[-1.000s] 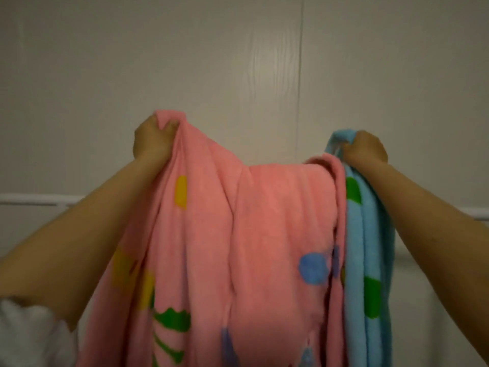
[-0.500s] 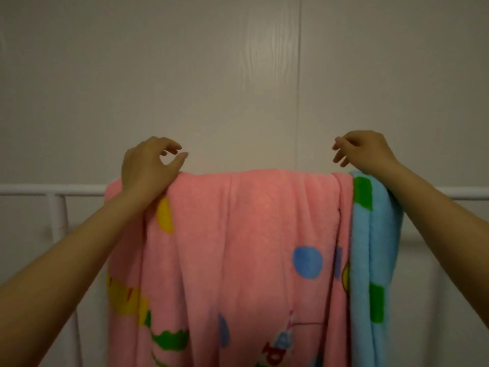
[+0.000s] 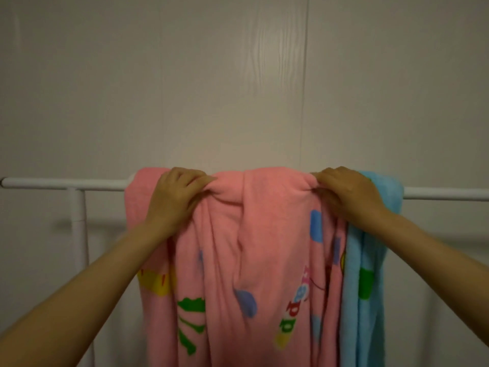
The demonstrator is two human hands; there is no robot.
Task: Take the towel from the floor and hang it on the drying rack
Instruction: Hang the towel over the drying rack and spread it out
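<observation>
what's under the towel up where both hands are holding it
The towel drapes over the drying rack's white top bar, which shows bare on either side. The left hand and right hand grip bunched folds there. The bar beneath the cloth is hidden.

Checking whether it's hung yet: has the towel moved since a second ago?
Yes. The towel came down from above the rack bar and now drapes over it.

Dim, warm light; soft glare on the wall (image 3: 267, 83); slightly blurry.
</observation>
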